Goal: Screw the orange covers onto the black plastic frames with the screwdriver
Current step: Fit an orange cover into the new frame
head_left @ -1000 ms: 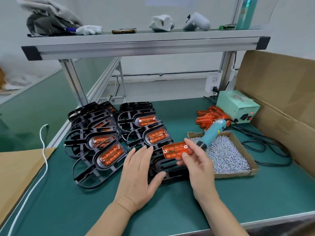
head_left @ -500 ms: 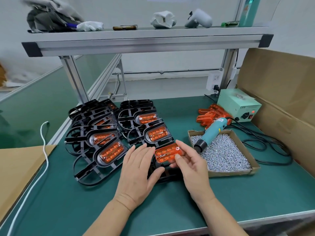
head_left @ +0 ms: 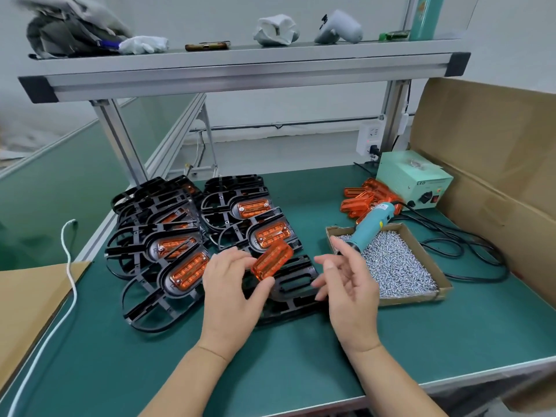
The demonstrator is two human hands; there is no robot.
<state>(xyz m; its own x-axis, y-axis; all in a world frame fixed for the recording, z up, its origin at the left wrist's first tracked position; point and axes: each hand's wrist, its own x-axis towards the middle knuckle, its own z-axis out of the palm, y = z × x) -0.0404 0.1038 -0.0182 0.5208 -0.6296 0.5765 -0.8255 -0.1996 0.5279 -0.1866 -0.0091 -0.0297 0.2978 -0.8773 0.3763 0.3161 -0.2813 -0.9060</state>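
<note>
Green rubbery worktop [head_left: 301, 365] on an aluminium-framed bench. Near the middle of the front edge, the left hand [head_left: 231, 293] pinches an orange cover [head_left: 272, 264] between thumb and curled fingers, with the thumb under its lower end. The cover's a ribbed, see-through rounded rectangle, tilted and held just above the bare black frame [head_left: 296, 285]. That frame lies flat on the mat with its long slot uncovered. The right hand [head_left: 350, 285] is just beside it, palm turned toward the left, fingers loose and spread, holding nothing.

Change from a second ago: back then the right hand had the cover and the left lay flat on the frame. Now the cover has swapped over to the left and the right has let go.

Right of the hands, a shallow cardboard tray [head_left: 412, 298] is full of small shiny screws [head_left: 400, 266]. The teal screwdriver [head_left: 371, 225] lies with its nose in the pile, cord trailing toward the back right. Left of the hands, covered frames [head_left: 183, 270] overlap in two rows, glossy black plastic with orange covers already on. Farther back toward the right edge sit a heap of spare covers [head_left: 361, 195] and a mint-green power box [head_left: 413, 183], with a brown cardboard wall [head_left: 496, 182] behind.
</note>
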